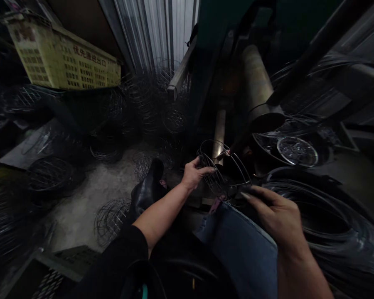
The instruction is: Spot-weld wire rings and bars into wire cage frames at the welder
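My left hand (pixel 193 174) grips the near-left side of a round wire basket (pixel 212 177), thumb and fingers closed on its thin wires. The basket is tilted, with its hoop toward a brass-coloured rod (pixel 220 133) of the machine. At the right, my right hand (pixel 276 214) pinches the same wirework at its hoop; shadow hides part of the contact. A dark pointed bar of the machine meets the hoop near its top. Below the basket lies a blue cloth (pixel 243 245) over my lap.
A large brass cylinder (pixel 258 79) slants down above the work. To the right are a coil of wire (pixel 327 216) and a tub holding metal rings (pixel 297 151). Wire baskets (pixel 112 220) lie on the floor at left, below a yellow crate (pixel 68 62). A black boot (pixel 148 187) stands near.
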`<move>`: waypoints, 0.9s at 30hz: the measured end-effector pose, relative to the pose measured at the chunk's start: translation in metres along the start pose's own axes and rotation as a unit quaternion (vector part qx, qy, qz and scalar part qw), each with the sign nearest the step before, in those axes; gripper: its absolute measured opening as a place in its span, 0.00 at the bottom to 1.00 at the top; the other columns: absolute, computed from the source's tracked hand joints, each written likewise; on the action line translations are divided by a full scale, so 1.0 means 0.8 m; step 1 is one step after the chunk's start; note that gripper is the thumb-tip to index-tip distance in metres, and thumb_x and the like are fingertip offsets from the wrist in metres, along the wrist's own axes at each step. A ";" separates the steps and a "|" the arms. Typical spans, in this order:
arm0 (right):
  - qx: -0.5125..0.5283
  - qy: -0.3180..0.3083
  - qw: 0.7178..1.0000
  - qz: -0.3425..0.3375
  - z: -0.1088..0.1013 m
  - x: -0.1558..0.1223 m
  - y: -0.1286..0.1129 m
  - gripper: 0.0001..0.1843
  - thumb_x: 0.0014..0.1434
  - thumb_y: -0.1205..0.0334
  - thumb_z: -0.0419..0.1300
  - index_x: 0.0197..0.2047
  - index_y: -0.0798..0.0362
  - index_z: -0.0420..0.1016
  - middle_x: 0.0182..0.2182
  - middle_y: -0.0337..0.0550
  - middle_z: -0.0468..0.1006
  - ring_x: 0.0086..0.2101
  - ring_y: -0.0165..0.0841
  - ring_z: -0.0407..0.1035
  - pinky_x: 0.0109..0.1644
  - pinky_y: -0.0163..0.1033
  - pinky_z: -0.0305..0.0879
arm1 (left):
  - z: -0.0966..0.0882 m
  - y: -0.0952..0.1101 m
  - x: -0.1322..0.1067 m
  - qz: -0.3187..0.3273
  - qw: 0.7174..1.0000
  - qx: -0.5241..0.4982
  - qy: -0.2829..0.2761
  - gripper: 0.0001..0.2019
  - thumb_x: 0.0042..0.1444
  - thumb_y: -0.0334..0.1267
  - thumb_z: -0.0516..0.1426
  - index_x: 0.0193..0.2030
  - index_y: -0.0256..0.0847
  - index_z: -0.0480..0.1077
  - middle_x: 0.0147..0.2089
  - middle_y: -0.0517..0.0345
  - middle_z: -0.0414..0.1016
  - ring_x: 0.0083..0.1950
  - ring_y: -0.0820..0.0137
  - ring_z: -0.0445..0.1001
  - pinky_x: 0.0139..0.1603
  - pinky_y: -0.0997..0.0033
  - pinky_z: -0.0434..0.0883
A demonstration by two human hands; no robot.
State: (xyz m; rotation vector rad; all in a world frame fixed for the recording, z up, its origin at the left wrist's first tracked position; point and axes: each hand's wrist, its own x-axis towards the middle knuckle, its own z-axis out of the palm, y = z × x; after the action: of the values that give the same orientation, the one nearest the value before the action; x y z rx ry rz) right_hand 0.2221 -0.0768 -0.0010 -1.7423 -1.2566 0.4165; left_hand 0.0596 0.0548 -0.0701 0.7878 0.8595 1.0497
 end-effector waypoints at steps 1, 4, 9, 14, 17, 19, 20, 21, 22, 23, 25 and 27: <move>0.010 -0.004 1.000 -0.012 0.002 -0.002 -0.001 0.15 0.52 0.48 0.64 0.35 0.50 0.81 0.32 0.44 0.81 0.33 0.39 0.75 0.41 0.42 0.72 | -0.002 -0.001 0.001 -0.016 1.000 -0.005 0.002 0.23 0.32 0.35 0.70 0.40 0.36 0.74 0.33 0.61 0.75 0.31 0.76 0.72 0.32 0.77 0.68; 0.001 0.008 0.997 -0.072 0.013 0.010 -0.017 0.13 0.55 0.51 0.60 0.34 0.50 0.80 0.33 0.44 0.81 0.34 0.38 0.75 0.42 0.41 0.71 | -0.008 -0.001 0.004 -0.067 0.997 -0.022 0.009 0.19 0.35 0.37 0.69 0.37 0.37 0.75 0.33 0.59 0.75 0.30 0.75 0.72 0.31 0.74 0.68; -0.059 -0.006 0.995 -0.079 0.031 0.050 -0.046 0.16 0.55 0.50 0.56 0.33 0.51 0.79 0.29 0.44 0.79 0.30 0.38 0.73 0.37 0.41 0.67 | -0.011 0.001 0.014 -0.106 0.993 -0.030 0.029 0.15 0.36 0.39 0.68 0.32 0.35 0.74 0.30 0.58 0.73 0.24 0.77 0.69 0.28 0.71 0.68; -0.091 -0.031 0.992 -0.087 0.038 0.068 -0.046 0.16 0.54 0.52 0.54 0.33 0.52 0.79 0.27 0.45 0.79 0.30 0.38 0.72 0.36 0.41 0.64 | -0.012 0.007 0.019 -0.132 0.990 -0.033 0.047 0.14 0.37 0.38 0.68 0.32 0.35 0.73 0.29 0.59 0.72 0.22 0.76 0.69 0.27 0.71 0.69; -0.111 -0.036 0.989 -0.089 0.042 0.074 -0.046 0.15 0.53 0.54 0.54 0.33 0.52 0.78 0.26 0.45 0.78 0.29 0.38 0.72 0.35 0.41 0.63 | -0.011 0.008 0.019 -0.143 0.988 -0.034 0.055 0.14 0.37 0.38 0.68 0.31 0.35 0.72 0.29 0.59 0.72 0.22 0.75 0.70 0.27 0.70 0.69; -0.122 -0.035 0.988 -0.085 0.044 0.078 -0.049 0.14 0.53 0.55 0.54 0.32 0.53 0.79 0.26 0.46 0.78 0.29 0.38 0.72 0.36 0.41 0.63 | -0.009 0.006 0.018 -0.150 0.986 -0.036 0.057 0.15 0.37 0.39 0.68 0.31 0.35 0.72 0.28 0.59 0.72 0.22 0.75 0.70 0.27 0.71 0.69; -0.129 -0.033 0.988 -0.084 0.045 0.080 -0.051 0.13 0.53 0.56 0.54 0.32 0.53 0.78 0.26 0.46 0.78 0.29 0.39 0.72 0.36 0.41 0.64 | -0.008 0.005 0.018 -0.154 0.986 -0.037 0.057 0.15 0.38 0.39 0.68 0.31 0.35 0.72 0.28 0.58 0.72 0.22 0.75 0.70 0.27 0.71 0.68; -0.135 -0.030 0.987 -0.085 0.045 0.080 -0.053 0.13 0.53 0.56 0.55 0.32 0.52 0.78 0.26 0.46 0.78 0.29 0.39 0.72 0.36 0.41 0.64 | -0.007 0.004 0.017 -0.157 0.985 -0.039 0.055 0.15 0.38 0.40 0.68 0.31 0.35 0.72 0.28 0.58 0.72 0.22 0.75 0.70 0.27 0.71 0.68; -0.136 -0.029 0.986 -0.090 0.043 0.079 -0.053 0.13 0.53 0.56 0.55 0.32 0.52 0.78 0.27 0.46 0.79 0.30 0.39 0.72 0.37 0.42 0.64 | -0.005 0.003 0.016 -0.160 0.985 -0.041 0.052 0.16 0.38 0.40 0.68 0.32 0.34 0.73 0.28 0.58 0.72 0.23 0.75 0.70 0.27 0.71 0.68; -0.128 -0.023 0.987 -0.096 0.039 0.075 -0.052 0.13 0.53 0.55 0.55 0.33 0.52 0.78 0.29 0.46 0.79 0.31 0.39 0.73 0.38 0.42 0.65 | -0.004 0.002 0.016 -0.162 0.984 -0.043 0.051 0.16 0.38 0.41 0.68 0.32 0.34 0.73 0.28 0.57 0.72 0.23 0.75 0.70 0.28 0.71 0.68; -0.095 0.000 0.991 -0.097 0.028 0.061 -0.045 0.15 0.54 0.52 0.57 0.36 0.52 0.78 0.36 0.47 0.80 0.35 0.40 0.74 0.41 0.42 0.67 | -0.003 0.002 0.014 -0.168 0.983 -0.046 0.052 0.17 0.38 0.41 0.68 0.32 0.34 0.72 0.28 0.57 0.73 0.23 0.75 0.70 0.28 0.71 0.68; -0.065 0.021 0.995 -0.066 0.014 0.037 -0.029 0.19 0.51 0.46 0.62 0.38 0.52 0.78 0.41 0.48 0.80 0.37 0.40 0.74 0.42 0.43 0.69 | -0.002 0.004 0.013 -0.175 0.982 -0.047 0.054 0.17 0.38 0.41 0.69 0.32 0.35 0.72 0.28 0.57 0.73 0.23 0.75 0.70 0.28 0.70 0.68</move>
State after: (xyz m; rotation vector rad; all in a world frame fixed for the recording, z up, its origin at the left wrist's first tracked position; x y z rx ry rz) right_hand 0.2137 -0.0440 0.0192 -1.7557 -1.3859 0.2252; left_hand 0.0593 0.0656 -0.0706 0.4802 0.9926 0.8187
